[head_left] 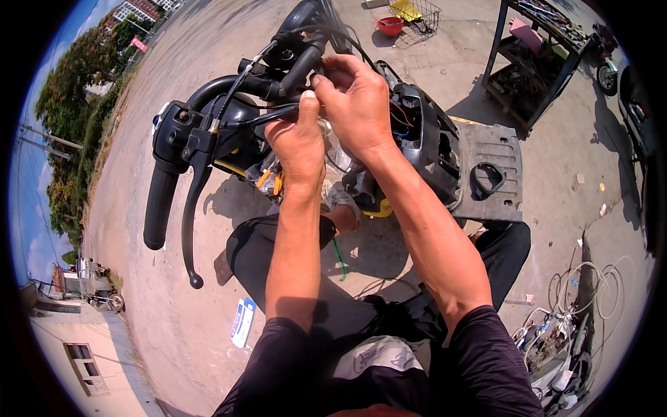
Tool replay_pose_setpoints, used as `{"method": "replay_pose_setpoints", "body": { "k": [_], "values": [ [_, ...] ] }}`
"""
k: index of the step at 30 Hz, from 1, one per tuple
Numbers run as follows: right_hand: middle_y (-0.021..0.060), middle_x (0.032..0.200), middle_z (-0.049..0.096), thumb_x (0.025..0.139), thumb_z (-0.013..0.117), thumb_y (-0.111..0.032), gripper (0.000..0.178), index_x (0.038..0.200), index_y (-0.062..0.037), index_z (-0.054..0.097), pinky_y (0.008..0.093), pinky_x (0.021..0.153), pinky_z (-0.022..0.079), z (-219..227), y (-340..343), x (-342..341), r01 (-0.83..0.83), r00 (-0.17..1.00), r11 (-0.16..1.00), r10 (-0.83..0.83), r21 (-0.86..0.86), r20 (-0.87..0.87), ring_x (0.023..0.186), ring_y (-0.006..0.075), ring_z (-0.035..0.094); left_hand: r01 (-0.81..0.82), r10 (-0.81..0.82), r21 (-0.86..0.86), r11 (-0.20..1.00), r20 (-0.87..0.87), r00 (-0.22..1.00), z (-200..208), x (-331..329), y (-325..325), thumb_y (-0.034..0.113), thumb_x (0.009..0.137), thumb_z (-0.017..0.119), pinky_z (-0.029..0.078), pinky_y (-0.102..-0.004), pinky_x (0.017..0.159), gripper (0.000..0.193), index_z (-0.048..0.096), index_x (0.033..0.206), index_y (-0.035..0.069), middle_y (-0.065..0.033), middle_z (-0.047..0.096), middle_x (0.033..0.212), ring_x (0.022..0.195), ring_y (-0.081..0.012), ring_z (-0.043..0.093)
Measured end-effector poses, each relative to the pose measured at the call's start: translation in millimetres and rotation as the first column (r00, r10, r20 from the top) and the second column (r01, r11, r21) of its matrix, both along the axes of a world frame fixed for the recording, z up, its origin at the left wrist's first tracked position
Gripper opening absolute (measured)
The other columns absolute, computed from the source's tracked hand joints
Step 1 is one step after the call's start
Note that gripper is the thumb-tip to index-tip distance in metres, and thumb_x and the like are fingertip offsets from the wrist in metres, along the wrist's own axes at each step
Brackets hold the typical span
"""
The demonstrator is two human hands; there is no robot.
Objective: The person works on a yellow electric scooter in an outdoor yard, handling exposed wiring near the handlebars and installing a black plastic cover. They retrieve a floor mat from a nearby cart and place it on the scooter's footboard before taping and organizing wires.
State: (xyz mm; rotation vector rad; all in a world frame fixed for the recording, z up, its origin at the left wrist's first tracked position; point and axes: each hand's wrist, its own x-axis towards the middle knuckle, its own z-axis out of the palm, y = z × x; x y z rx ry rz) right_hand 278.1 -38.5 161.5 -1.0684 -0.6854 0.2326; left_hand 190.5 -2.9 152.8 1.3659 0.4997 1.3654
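Note:
In front of me stands a partly stripped scooter with a black handlebar (215, 88). My left hand (299, 146) is closed around a black sheathed cable (260, 118) below the bar, thumb pointing up. Right beside it, my right hand (358, 104) is curled in a pinch near the middle of the bar; what sits between its fingertips is hidden. To the left hang the black rubber grip (160, 208) and a black brake lever (192, 229). Exposed thin wires (399, 118) show inside the open black body right of my hands.
A dark metal rack (542, 55) with tools stands at the far right. Behind the scooter are a red bowl (390, 26) and a wire basket (420, 21). Tangled pale cables (597, 285) lie at the right. A blue-and-white packet (242, 322) lies on the ground.

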Motion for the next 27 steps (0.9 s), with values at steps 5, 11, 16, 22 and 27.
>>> {"method": "replay_pose_setpoints", "body": {
  "k": [5,11,16,22,27],
  "values": [
    [0.0267,0.083,0.073,0.090,0.067,-0.011,0.025,0.108,0.0034,0.075,0.0437,0.075,0.060,10,-8,1,-0.040,0.996,0.994,0.048,-0.105,0.073,0.077,0.0384,0.076,0.050,-0.050,-0.005,0.999,0.036,0.998,-9,0,9,0.004,0.099,0.069,0.054,-0.0279,0.087,0.028,0.065,0.125,-0.005,-0.0073,0.071,0.115,0.096,-0.0109,0.066],
    [0.0284,0.087,0.072,0.091,0.066,-0.014,0.022,0.105,0.0014,0.074,0.0547,0.082,0.057,31,-19,7,0.039,0.962,0.941,0.056,-0.336,0.269,0.088,0.0490,0.072,0.097,-0.095,-0.028,0.995,0.082,0.992,-8,-3,12,0.010,0.104,0.067,0.059,-0.0318,0.092,0.024,0.067,0.123,-0.006,-0.0114,0.073,0.116,0.100,-0.0168,0.072],
    [0.0234,0.087,0.074,0.091,0.068,-0.016,0.031,0.116,0.0011,0.073,0.0447,0.079,0.058,20,-10,-2,0.139,0.961,0.958,-0.070,-0.251,0.266,0.084,0.0412,0.074,0.162,-0.159,-0.081,0.983,0.042,0.986,-3,-11,11,0.009,0.103,0.069,0.059,-0.0318,0.095,0.028,0.065,0.127,-0.005,-0.0106,0.071,0.121,0.104,-0.0163,0.071],
    [0.0212,0.102,0.080,0.093,0.074,-0.008,0.033,0.121,0.0077,0.071,0.0336,0.077,0.062,11,-10,13,-0.031,0.983,0.982,0.063,-0.184,0.170,0.089,0.0200,0.078,0.221,-0.217,-0.086,0.972,0.048,0.975,2,-18,0,0.006,0.095,0.079,0.054,-0.0323,0.099,0.038,0.064,0.130,-0.002,-0.0087,0.072,0.120,0.107,-0.0166,0.068],
    [0.0217,0.097,0.079,0.088,0.078,-0.016,0.032,0.112,0.0053,0.074,0.0387,0.084,0.060,15,-11,9,-0.035,0.997,0.982,0.046,-0.188,0.054,0.089,0.0302,0.079,0.366,-0.347,-0.116,0.923,0.157,0.925,-4,-34,1,0.001,0.095,0.070,0.050,-0.0394,0.111,0.035,0.064,0.129,-0.003,-0.0122,0.069,0.126,0.116,-0.0217,0.066]
  ]
}}
